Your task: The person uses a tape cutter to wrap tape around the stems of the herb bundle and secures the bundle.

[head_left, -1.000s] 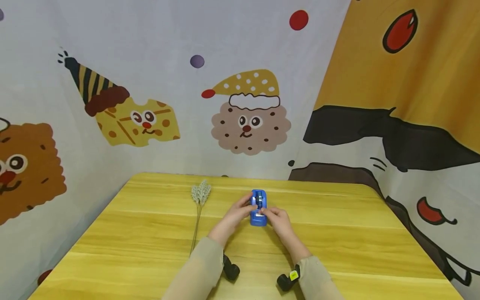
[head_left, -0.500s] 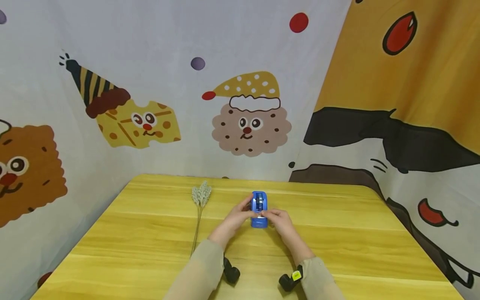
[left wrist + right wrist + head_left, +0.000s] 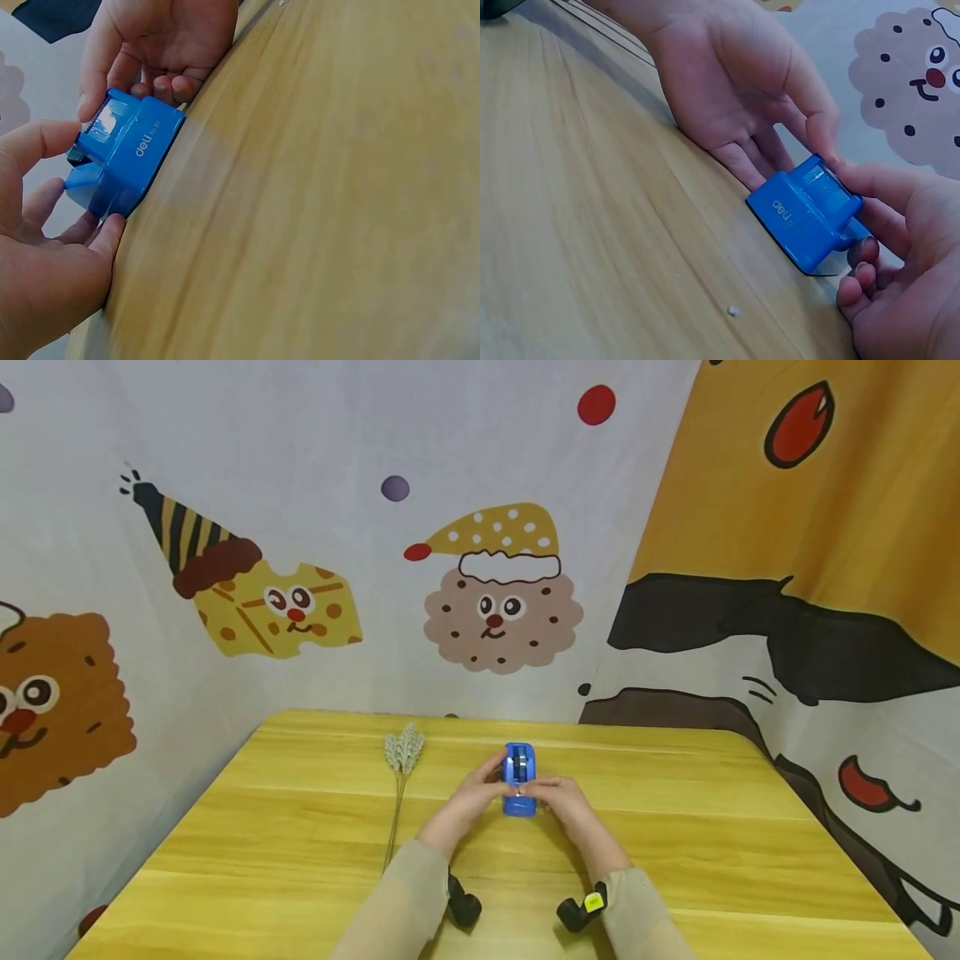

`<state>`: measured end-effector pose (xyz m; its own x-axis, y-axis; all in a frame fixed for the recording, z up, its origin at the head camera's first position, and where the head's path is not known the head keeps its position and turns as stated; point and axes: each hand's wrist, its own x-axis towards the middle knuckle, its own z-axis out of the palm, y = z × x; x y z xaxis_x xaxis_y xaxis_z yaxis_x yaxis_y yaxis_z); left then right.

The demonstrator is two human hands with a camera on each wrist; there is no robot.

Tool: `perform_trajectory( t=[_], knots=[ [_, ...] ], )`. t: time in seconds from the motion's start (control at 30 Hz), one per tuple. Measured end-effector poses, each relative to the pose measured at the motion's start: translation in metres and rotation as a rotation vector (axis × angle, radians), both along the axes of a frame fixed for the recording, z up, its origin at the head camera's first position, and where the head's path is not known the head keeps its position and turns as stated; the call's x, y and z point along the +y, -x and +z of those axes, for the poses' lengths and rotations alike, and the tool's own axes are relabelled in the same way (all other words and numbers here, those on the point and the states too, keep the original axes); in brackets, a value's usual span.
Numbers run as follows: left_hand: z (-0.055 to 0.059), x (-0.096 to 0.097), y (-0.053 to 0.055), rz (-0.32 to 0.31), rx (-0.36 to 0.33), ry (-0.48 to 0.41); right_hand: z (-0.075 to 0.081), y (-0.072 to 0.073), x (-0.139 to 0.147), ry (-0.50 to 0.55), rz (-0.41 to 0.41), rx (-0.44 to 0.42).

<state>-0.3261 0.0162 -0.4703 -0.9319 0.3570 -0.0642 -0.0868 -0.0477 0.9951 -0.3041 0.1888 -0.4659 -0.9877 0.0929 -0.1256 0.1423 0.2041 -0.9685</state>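
Observation:
A blue tape dispenser stands upright on the wooden table, its white lettering showing in both wrist views. My left hand holds it from the left, fingers along its side and thumb across the top by the cutting edge. From the right, my right hand pinches at the end of the clear tape with thumb and index finger, its other fingers curled beside the body. Both thumbs meet over the cutter. The tape end itself is mostly hidden by the fingertips.
Left of the hands lies a dried-flower stem bunch with grey-green heads, its stems running toward the left sleeve. A small white bit sits on the table. Behind the table hangs a cartoon-printed cloth.
My left thumb has slid down from the tape roll to the cutter, meeting my right thumb there. My right fingers have moved slightly inward over the dispenser, which stays in place.

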Motion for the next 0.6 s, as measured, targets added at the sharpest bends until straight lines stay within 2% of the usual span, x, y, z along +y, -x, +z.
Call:
perform_trajectory(
  t=[0.27, 0.6],
  knots=[
    [-0.0034, -0.0003, 0.0026, 0.000, -0.008, -0.009, 0.0024, -0.0019, -0.0027, 0.021, -0.020, -0.022],
    [-0.0010, 0.0009, 0.0008, 0.011, -0.009, -0.002, 0.0004, 0.0006, -0.0016, 0.052, -0.027, -0.023]
  ],
)
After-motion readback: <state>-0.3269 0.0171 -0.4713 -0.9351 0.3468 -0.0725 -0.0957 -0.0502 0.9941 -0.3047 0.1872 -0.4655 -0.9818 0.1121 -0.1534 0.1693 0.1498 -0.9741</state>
